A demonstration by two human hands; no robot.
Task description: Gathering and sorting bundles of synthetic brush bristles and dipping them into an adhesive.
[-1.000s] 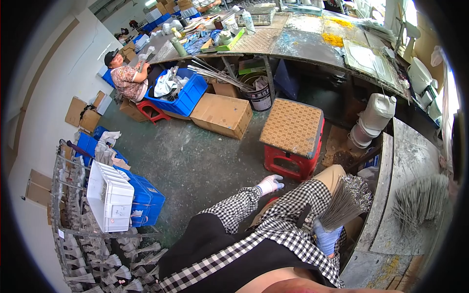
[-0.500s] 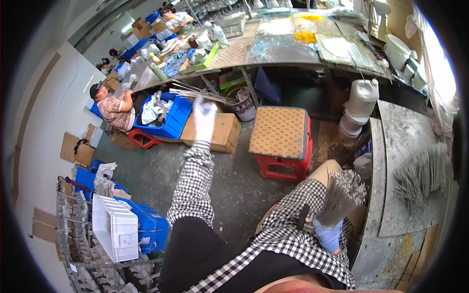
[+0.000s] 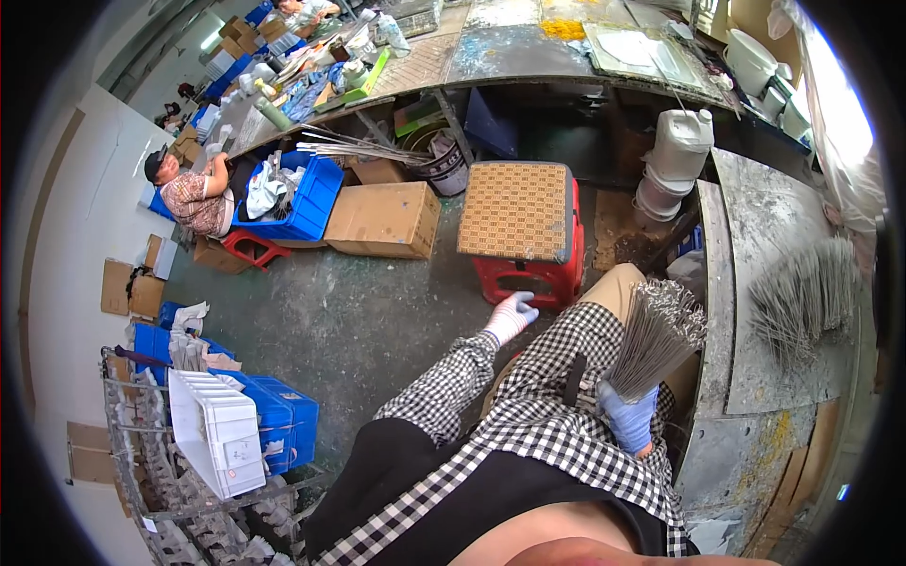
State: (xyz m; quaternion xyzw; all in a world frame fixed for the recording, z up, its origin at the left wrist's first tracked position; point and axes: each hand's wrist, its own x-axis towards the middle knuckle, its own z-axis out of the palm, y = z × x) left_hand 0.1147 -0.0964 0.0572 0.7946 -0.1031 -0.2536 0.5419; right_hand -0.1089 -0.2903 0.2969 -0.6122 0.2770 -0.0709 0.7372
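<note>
My right hand point(image 3: 627, 417), in a bluish glove, is closed round the lower part of a thick bundle of thin metal wires point(image 3: 653, 351). The bundle's upper ends fan out and look bent or hooked. In a pale glove, my left hand point(image 3: 512, 317) hangs in front of my lap with its fingers apart and nothing in it. Just beyond it stands a red stool point(image 3: 578, 274) with a woven tan seat pad point(image 3: 517, 209). A second heap of similar wires point(image 3: 807, 297) lies on the worn board point(image 3: 769, 212) to my right.
A long workbench point(image 3: 514, 58) crosses the far side. Cardboard box point(image 3: 382, 217) and blue crate point(image 3: 316, 203) stand on the floor, near a seated person point(image 3: 198, 193). White crate point(image 3: 222, 434) and a metal rack point(image 3: 123, 406) are at left; a white jug point(image 3: 681, 141) stands at right.
My left hand has come down and back from its raised, outstretched position to near the stool. The right hand keeps hold of the wires. The whole view has shifted slightly.
</note>
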